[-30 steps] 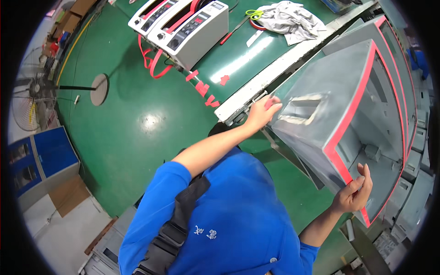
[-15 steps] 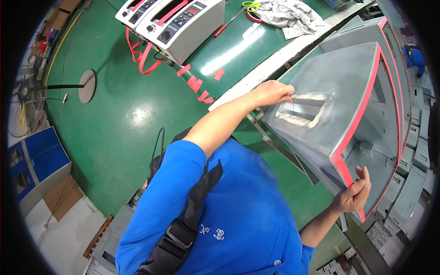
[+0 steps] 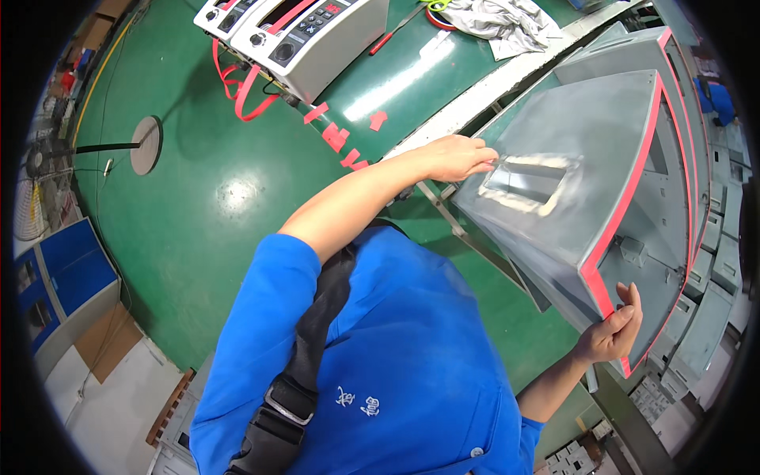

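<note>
A grey metal cabinet with red tape along its open front edge rests at the right. Its side facing me has a rectangular cutout bordered by a rough cream-coloured band. At the left end of this cutout my left hand is closed in a pinch; whatever sits between its fingertips is too small to make out. Lower down, my right hand grips the taped near corner of the cabinet, thumb outside and fingers reaching round the edge.
Two white tape dispensers with red tape stand on the green-topped table. Beyond them lie a red-handled tool, a red tape roll and a crumpled cloth. Red tape pieces stick to the table's edge.
My left hand has drawn back slightly to the left from the cutout's edge. The right hand keeps its hold on the cabinet corner.
</note>
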The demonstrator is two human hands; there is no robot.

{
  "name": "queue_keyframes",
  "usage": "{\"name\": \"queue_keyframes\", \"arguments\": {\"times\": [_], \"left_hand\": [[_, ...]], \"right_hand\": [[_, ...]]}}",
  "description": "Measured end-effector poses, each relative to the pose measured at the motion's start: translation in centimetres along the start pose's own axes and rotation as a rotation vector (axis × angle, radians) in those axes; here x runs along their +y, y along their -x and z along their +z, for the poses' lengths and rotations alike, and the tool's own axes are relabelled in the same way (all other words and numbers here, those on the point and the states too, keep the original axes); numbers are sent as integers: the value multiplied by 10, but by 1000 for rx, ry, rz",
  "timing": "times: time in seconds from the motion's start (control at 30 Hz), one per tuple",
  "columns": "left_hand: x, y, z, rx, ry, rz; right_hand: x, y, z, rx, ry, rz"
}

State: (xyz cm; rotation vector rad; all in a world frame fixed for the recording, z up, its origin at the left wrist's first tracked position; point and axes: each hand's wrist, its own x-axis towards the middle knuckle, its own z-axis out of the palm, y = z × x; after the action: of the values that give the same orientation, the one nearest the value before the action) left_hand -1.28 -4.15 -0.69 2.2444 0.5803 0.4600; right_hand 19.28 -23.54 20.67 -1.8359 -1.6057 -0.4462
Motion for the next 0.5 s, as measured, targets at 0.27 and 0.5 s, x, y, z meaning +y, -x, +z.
{"name": "queue_keyframes", "arguments": {"times": [0.27, 0.5], "left_hand": [[4, -12, -16, -115, -224, -30], [-5, -18, -20, -41, -255, 103]], "right_hand": [[-1, -2, 0, 2, 3, 0], [1, -1, 1, 11, 13, -11]]}}
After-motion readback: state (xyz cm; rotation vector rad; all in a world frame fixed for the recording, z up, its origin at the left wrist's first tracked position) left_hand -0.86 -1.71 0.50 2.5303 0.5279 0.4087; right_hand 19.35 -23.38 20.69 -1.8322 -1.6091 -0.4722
